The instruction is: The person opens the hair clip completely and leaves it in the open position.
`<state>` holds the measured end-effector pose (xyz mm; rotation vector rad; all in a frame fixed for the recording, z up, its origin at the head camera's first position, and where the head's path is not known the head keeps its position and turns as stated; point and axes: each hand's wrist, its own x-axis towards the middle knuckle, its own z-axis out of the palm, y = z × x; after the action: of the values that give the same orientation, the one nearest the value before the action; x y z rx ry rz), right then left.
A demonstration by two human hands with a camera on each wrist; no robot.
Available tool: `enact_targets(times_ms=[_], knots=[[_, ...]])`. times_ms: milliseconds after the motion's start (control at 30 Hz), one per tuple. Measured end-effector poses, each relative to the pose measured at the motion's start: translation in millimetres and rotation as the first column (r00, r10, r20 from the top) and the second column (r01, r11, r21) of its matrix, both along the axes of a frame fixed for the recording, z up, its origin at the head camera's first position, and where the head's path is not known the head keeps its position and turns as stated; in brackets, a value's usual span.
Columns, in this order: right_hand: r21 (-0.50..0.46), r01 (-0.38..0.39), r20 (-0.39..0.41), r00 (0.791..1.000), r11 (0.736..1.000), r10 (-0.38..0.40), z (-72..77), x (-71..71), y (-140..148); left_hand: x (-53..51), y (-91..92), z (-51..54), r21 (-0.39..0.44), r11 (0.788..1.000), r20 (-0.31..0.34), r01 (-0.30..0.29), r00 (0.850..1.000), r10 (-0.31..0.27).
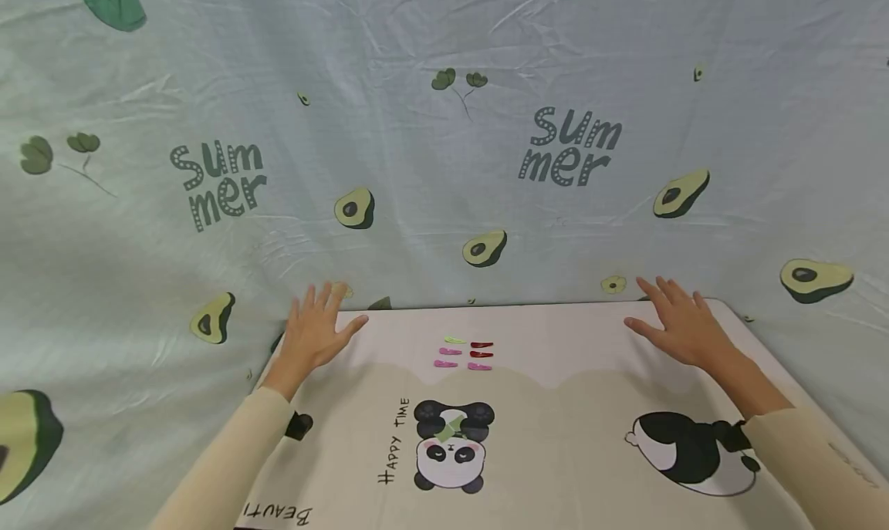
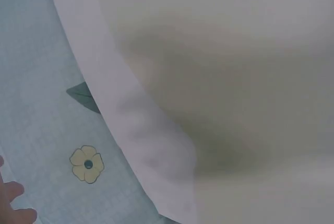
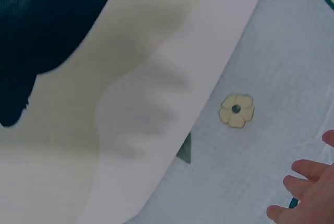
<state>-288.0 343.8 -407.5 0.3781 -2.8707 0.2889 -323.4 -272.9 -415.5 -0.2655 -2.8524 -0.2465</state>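
Observation:
Several small hair clips lie in two short columns near the far middle of the table. A light green hair clip is at the top left, with a pink hair clip just below it. Two red hair clips, one of them lower, sit to the right, above another pink clip. My left hand hovers over the table's far left corner, fingers spread and holding nothing. Over the far right corner my right hand is likewise spread, away from the clips. In the wrist views only some fingertips show.
The table wears a beige and white cover printed with a panda and lettering. Behind and beside it hangs a pale cloth with avocado and "summer" prints. The table's far edge runs just beyond the clips.

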Motion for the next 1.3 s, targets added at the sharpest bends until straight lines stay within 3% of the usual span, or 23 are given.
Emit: enact_targets(times_ms=[333, 600, 800, 1000, 1100, 1300], knots=[[-0.043, -0.043, -0.028, 0.999, 0.998, 0.042, -11.9, 25.9, -29, 24.0, 16.0, -25.4, 0.06, 0.998, -0.02, 0.03, 0.999, -0.029], [-0.191, -0.111, 0.028, 0.993, 0.975, 0.118, -28.0, 37.5, -62, 36.5, 45.5, -44.9, 0.169, 0.981, -0.032, 0.09, 0.996, -0.086], [-0.34, -0.175, 0.011, 0.982, 0.924, 0.19, -46.1, 32.6, -92, 39.0, 73.8, -52.6, 0.278, 0.951, 0.0, 0.134, 0.99, -0.139], [-0.397, -0.224, 0.007, 0.969, 0.89, 0.246, -62.2, 24.7, -125, 40.5, 100.1, -61.1, 0.327, 0.933, 0.044, 0.146, 0.985, -0.17], [-0.402, -0.238, 0.015, 0.964, 0.884, 0.266, -68.0, 19.0, -140, 39.1, 111.2, -67.7, 0.332, 0.928, 0.057, 0.17, 0.978, -0.199], [-0.4, -0.188, 0.106, 0.963, 0.897, 0.249, -73.0, 7.9, -171, 35.3, 131.4, -75.4, 0.321, 0.922, 0.078, 0.216, 0.964, -0.253]])
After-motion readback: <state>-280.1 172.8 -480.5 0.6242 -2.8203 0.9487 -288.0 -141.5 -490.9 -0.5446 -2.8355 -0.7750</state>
